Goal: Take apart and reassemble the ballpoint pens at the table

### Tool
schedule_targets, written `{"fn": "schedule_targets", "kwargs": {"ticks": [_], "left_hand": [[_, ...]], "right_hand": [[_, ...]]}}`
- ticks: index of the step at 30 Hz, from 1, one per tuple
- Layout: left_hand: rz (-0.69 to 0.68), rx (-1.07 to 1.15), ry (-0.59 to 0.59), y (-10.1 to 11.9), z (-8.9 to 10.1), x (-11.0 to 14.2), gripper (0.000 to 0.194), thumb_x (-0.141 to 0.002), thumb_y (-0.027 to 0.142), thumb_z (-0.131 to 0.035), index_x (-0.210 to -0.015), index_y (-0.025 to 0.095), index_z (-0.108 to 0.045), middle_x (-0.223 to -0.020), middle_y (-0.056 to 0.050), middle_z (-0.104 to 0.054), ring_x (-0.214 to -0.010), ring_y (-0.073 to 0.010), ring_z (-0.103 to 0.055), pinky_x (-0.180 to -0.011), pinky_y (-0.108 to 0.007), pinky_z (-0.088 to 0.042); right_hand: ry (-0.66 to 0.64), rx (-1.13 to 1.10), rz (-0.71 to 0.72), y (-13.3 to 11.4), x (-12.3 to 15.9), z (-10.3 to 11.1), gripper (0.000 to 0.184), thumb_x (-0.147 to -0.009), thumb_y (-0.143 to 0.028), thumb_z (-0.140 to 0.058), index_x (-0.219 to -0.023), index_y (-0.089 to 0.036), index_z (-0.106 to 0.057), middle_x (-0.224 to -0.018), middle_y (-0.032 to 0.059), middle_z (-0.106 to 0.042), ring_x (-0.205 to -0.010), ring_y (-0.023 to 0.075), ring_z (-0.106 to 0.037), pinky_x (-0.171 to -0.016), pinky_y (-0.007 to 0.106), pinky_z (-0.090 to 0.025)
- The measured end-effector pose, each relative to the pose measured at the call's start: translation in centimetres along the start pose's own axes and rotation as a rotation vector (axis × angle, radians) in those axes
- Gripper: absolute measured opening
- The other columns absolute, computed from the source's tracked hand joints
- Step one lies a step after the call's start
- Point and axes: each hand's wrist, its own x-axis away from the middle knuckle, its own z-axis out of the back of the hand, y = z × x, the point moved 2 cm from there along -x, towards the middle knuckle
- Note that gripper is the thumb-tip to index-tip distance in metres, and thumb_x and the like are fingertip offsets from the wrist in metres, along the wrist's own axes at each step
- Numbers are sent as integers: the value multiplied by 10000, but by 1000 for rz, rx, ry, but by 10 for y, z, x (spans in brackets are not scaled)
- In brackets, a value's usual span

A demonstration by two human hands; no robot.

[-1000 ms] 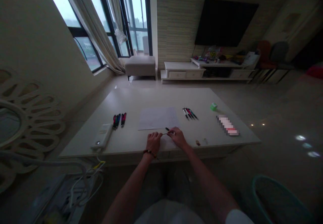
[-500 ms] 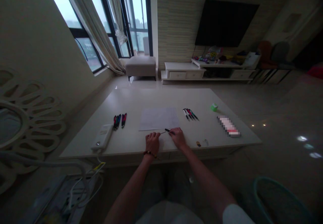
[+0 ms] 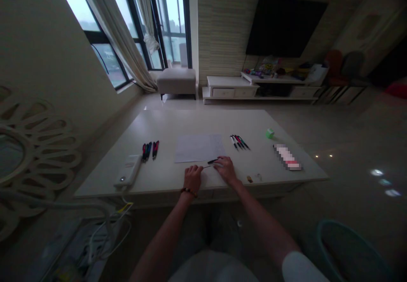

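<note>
My left hand [image 3: 192,179], a beaded bracelet at its wrist, rests near the front edge of the white table [image 3: 165,179]. Its fingers are closed on a thin dark rod [image 3: 207,167] that looks like a pen refill and points to the right. My right hand [image 3: 225,170] pinches a black pen part [image 3: 212,161], probably a barrel, just above the rod. Pen part and rod appear apart. Behind both hands lies a sheet of paper [image 3: 193,148]. Several pens [image 3: 241,142] lie side by side to the right of the sheet.
More dark pens [image 3: 147,152] lie at the left, behind a white power strip [image 3: 129,171]. On the right are a small green-and-white block [image 3: 270,133], a blurred-out phone-shaped object [image 3: 287,157] and a small brown item [image 3: 249,179]. A teal-rimmed basket [image 3: 321,231] stands by the floor.
My right hand has shifted slightly away from me with the black pen part, which now sits farther from the thin rod and shows more of its length. My left hand has barely moved.
</note>
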Motion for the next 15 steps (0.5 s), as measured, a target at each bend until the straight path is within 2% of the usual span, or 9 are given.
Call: {"fn": "schedule_targets", "kwargs": {"ticks": [5, 10, 12, 15], "left_hand": [[-111, 14, -20, 3, -1, 0, 237, -826, 161, -418, -966, 269, -577, -899, -45, -568, -867, -193, -481, -776, -337, -311], [-161, 29, -50, 4, 0, 0, 218, -834, 169, -429, -957, 267, -580, -908, -40, -578, -870, -184, -487, -773, -328, -318], [-147, 32, -52, 3, -1, 0, 205, -844, 182, -427, -953, 266, -579, -906, -34, -585, -874, -181, -495, -777, -326, -321], [-77, 62, -16, 0, -4, -1, 220, -871, 217, -404, -1025, 257, -557, -930, -38, -601, -903, -180, -508, -789, -328, -327]], "right_hand": [[50, -62, 19, -8, 19, 10, 307, -701, -321, -690, -991, -227, -655, -1012, 75, -602, -967, 214, -497, -870, 381, -402], [-1, -157, 71, -22, 24, -3, 130, -755, -304, -642, -849, -229, -690, -877, 55, -618, -882, 190, -531, -801, 343, -437], [1, -178, 77, -19, 24, -4, 99, -766, -290, -628, -793, -223, -695, -844, 53, -621, -862, 185, -538, -781, 331, -443], [20, -149, 32, -3, 28, 6, 92, -763, -277, -629, -787, -218, -696, -842, 54, -627, -860, 186, -539, -776, 324, -442]]}}
